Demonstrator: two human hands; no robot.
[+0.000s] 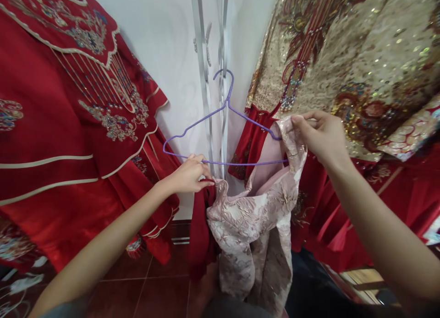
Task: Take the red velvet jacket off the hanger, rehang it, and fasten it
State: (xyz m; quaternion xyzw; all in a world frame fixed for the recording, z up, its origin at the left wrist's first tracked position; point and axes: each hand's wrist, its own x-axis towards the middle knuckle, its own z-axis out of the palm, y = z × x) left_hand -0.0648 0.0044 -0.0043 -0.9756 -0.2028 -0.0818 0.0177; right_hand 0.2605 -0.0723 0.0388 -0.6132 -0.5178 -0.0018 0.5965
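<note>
A purple hanger point(240, 164) is hooked on a pale metal stand. Its right end reaches into the shoulder of a pale pink floral brocade dress point(256, 212), which hangs below. My right hand point(323, 134) grips that shoulder between thumb and fingers, by the hanger's right tip. Lower down, my left hand point(191, 173) is closed in a pinch at the dress's other shoulder edge, just under the hanger's bottom bar. A dark red edge shows at the left fingertips. The hanger's left end is bare, outside the dress.
Red embroidered garments point(85, 125) with cream piping hang at the left. At the right hangs a gold sequinned garment point(326, 79) above red cloth. The metal stand point(201, 43) rises before a white wall point(161, 29). Reddish tiles point(165, 290) form the floor; white cables lie lower left.
</note>
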